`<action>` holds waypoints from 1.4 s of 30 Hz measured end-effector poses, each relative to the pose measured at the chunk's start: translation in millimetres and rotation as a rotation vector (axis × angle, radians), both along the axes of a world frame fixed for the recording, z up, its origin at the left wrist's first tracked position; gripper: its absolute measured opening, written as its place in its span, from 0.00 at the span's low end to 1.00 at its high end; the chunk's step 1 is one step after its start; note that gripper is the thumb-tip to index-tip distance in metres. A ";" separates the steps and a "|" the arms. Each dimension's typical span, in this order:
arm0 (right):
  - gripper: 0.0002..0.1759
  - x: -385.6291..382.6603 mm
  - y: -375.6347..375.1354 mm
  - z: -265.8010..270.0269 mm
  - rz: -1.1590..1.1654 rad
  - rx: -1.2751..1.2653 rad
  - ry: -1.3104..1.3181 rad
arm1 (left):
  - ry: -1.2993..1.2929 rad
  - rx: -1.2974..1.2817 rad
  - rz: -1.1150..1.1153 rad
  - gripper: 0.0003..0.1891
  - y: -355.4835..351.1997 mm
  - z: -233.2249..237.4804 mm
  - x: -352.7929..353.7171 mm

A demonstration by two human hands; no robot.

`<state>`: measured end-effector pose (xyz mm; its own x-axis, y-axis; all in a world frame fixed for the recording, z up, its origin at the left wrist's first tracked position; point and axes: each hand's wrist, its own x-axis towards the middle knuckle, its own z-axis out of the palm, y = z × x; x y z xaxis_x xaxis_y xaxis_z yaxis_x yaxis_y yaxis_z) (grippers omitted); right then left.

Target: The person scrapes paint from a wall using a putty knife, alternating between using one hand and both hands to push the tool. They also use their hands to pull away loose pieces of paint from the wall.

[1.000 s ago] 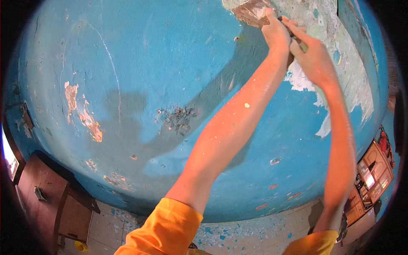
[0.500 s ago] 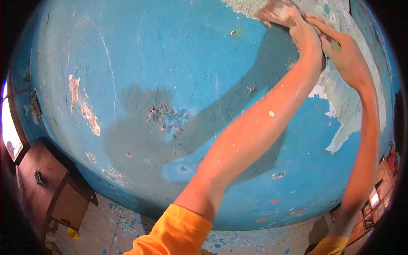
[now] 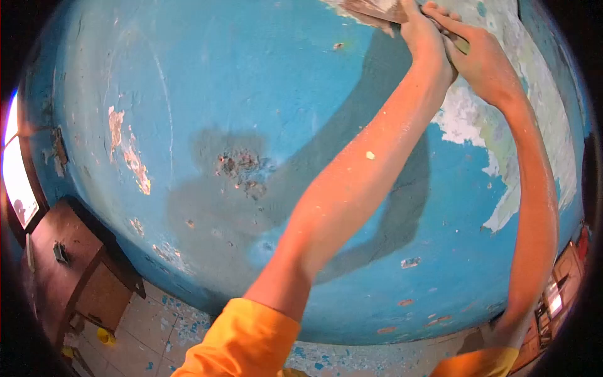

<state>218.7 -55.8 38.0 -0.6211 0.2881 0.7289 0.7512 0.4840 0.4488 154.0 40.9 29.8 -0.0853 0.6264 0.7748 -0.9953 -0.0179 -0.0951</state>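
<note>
A wide, dusty scraper blade (image 3: 377, 9) lies against the wall at the top edge, where blue paint (image 3: 251, 75) meets a pale stripped patch (image 3: 465, 116). My left hand (image 3: 419, 30) is closed on the scraper close to the blade, its fingertips partly cut off by the frame. Just to the right, my right hand (image 3: 480, 60) is wrapped at the scraper's handle end, touching my left hand. The handle is mostly hidden by the hands. Paint dust and a small flake stick to my left forearm.
Chipped spots and a rough damaged patch (image 3: 242, 169) mark the wall. Brown wooden furniture (image 3: 59, 245) stands at the lower left beside a bright window (image 3: 17, 179). Blue paint flakes litter the tiled floor (image 3: 135, 323), near a yellow object (image 3: 105, 337). More wooden furniture (image 3: 565, 276) is at the lower right.
Both hands and the scraper have shifted left and slightly up in view, further over the blue paint's edge. Their shadow on the wall has changed shape.
</note>
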 end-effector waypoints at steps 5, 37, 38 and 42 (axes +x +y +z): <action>0.25 21.5 1.0 8.1 0.166 0.183 -0.130 | 0.142 -0.002 -0.063 0.24 -31.6 -8.6 26.7; 0.22 -47.2 -19.8 -55.8 0.003 -0.037 0.367 | 0.101 -0.194 0.144 0.24 -45.4 -37.0 -53.8; 0.22 -45.7 -22.4 -59.1 -0.013 -0.036 0.377 | 0.071 -0.130 0.061 0.23 -41.4 -40.4 -53.9; 0.22 -57.1 -28.5 -74.0 0.005 -0.035 0.351 | 0.052 -0.027 -0.009 0.19 -40.5 -48.8 -61.0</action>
<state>161.6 -84.3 -36.1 -0.3362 0.3143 0.8878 0.8544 0.4983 0.1471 93.0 0.4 -19.0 -0.0399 0.6479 0.7607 -0.9990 -0.0107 -0.0433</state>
